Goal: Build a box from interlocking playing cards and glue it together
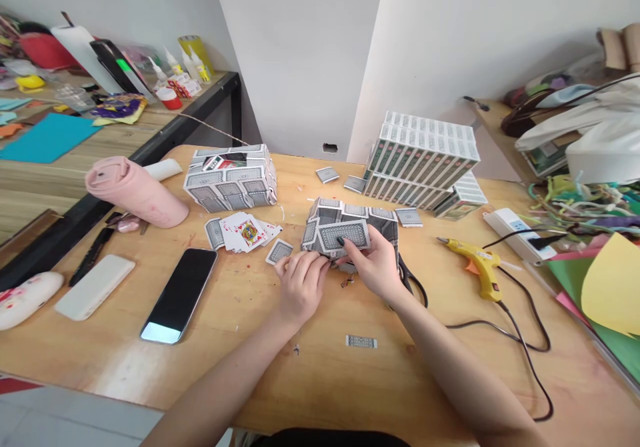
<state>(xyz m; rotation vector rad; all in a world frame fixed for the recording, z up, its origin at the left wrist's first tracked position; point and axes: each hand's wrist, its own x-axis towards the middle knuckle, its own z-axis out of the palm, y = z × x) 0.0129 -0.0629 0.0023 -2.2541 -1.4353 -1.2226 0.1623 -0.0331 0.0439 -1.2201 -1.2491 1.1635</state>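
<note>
A box covered in grey-backed playing cards [385, 219] lies in front of me. My right hand [375, 264] grips a playing card [330, 236] by its right end, thumb on top, holding it against the box's near side. My left hand [303, 286] is curled closed at the box's lower left corner; its fingertips are partly hidden, so what they grip cannot be made out. Just beyond its knuckles is another grey-backed card [279, 252]. Black-handled scissors [414, 282] lie partly under the box and my right forearm.
A second card-covered box [230, 179] stands behind a fanned pile of cards [245, 232]. Stacked card packs [420, 160] rise at back right. A yellow glue gun [475, 266] with its cord lies right. A phone [180, 294], power bank [95, 287] and pink tumbler [137, 190] occupy the left.
</note>
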